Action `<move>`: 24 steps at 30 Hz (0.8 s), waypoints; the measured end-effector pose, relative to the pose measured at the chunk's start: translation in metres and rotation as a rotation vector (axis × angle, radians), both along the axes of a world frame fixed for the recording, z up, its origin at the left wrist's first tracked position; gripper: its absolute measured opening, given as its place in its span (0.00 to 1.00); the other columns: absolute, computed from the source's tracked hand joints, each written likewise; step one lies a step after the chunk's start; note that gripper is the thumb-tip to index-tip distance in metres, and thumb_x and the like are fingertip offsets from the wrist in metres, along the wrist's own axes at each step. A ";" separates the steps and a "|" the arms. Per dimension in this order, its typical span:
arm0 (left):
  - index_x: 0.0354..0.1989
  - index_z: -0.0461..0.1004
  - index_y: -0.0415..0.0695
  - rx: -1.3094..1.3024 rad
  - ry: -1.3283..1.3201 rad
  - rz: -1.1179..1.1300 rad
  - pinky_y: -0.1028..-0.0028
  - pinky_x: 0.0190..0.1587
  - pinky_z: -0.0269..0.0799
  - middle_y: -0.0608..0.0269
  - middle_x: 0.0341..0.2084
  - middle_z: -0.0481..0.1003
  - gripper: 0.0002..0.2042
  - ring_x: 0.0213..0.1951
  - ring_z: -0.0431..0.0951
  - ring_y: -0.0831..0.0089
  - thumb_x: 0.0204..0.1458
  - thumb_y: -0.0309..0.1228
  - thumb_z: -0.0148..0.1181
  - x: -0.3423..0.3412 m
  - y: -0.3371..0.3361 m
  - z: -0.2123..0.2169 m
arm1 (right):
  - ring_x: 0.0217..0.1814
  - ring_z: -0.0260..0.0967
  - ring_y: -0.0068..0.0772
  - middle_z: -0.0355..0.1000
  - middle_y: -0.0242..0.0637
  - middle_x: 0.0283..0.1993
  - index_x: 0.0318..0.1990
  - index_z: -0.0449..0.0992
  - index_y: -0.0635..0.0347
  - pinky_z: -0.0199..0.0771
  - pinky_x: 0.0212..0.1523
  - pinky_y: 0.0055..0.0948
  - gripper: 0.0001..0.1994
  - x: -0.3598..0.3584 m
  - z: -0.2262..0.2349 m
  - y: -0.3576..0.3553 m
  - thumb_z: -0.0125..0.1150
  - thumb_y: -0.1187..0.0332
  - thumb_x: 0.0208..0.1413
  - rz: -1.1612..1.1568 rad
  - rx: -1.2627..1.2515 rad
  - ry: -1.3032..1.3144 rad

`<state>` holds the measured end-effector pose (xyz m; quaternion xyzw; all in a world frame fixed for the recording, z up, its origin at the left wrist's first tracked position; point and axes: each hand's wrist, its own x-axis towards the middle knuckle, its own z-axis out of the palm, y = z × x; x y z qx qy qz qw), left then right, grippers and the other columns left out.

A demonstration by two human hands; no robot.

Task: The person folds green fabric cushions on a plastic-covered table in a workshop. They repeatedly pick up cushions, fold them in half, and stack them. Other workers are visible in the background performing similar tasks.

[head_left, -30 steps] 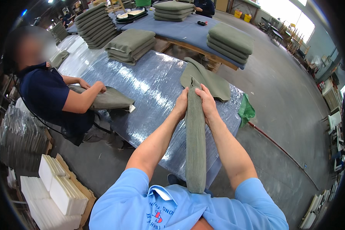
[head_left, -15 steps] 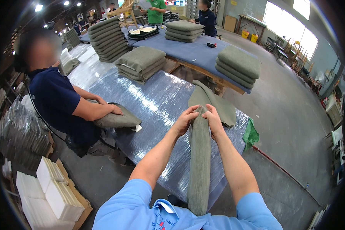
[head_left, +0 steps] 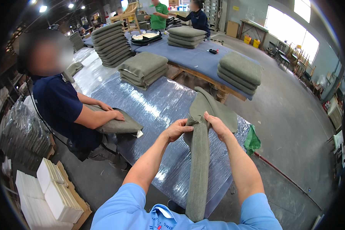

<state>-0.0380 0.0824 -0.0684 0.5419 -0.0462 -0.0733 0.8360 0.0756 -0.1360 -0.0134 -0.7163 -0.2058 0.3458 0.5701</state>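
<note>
A grey-green upholstered cushion (head_left: pixel 198 168) stands on its narrow edge in front of me, its near end against my shirt. My left hand (head_left: pixel 176 129) pinches the fabric at the left of its far end, thumb on top. On the other side, my right hand (head_left: pixel 217 125) grips the same end with its thumb along the edge; its other fingers are partly hidden. Between the hands the fabric is bunched in small folds. Just beyond, a loose piece of the same grey-green fabric (head_left: pixel 222 112) lies on the plastic-covered table (head_left: pixel 161 151).
At left, a co-worker (head_left: pixel 57 99) presses both hands on another cushion (head_left: pixel 122 122). Stacks of folded-looking cushions (head_left: pixel 143 68) stand farther back. A blue-topped table (head_left: pixel 203 61) lies beyond. Right of my table are a green cloth (head_left: pixel 252 141) and a red pole (head_left: pixel 280 170). White foam blocks (head_left: pixel 59 191) sit lower left.
My hands have moved apart and slightly nearer, from the pinched tip to the cushion's two sides. The fabric at the far end has spread wider. A far person has stretched out an arm.
</note>
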 end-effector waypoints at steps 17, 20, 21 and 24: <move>0.61 0.77 0.43 0.031 -0.017 0.179 0.69 0.63 0.68 0.70 0.53 0.81 0.19 0.54 0.76 0.78 0.67 0.39 0.64 -0.007 -0.017 -0.015 | 0.33 0.60 0.17 0.67 0.24 0.28 0.32 0.73 0.60 0.64 0.36 0.27 0.14 -0.011 -0.010 0.022 0.62 0.63 0.69 -0.449 0.189 -0.397; 0.58 0.79 0.42 -0.016 -0.044 0.331 0.71 0.59 0.70 0.71 0.50 0.81 0.17 0.51 0.77 0.79 0.69 0.39 0.61 -0.002 -0.036 -0.016 | 0.33 0.59 0.14 0.66 0.21 0.29 0.33 0.73 0.58 0.62 0.36 0.23 0.13 -0.009 -0.018 0.027 0.60 0.64 0.72 -0.516 0.246 -0.339; 0.57 0.79 0.42 -0.028 -0.049 0.370 0.72 0.58 0.70 0.71 0.49 0.81 0.16 0.50 0.77 0.80 0.69 0.40 0.61 0.002 -0.043 -0.015 | 0.33 0.59 0.14 0.67 0.21 0.30 0.33 0.73 0.58 0.63 0.36 0.23 0.13 -0.007 -0.021 0.030 0.59 0.64 0.72 -0.529 0.282 -0.331; 0.53 0.79 0.43 -0.010 -0.060 0.500 0.74 0.50 0.71 0.73 0.43 0.80 0.14 0.43 0.76 0.81 0.71 0.40 0.57 0.011 -0.064 -0.008 | 0.39 0.64 0.20 0.71 0.27 0.34 0.39 0.75 0.61 0.67 0.44 0.27 0.14 -0.003 -0.029 0.034 0.57 0.59 0.73 -0.576 0.393 -0.338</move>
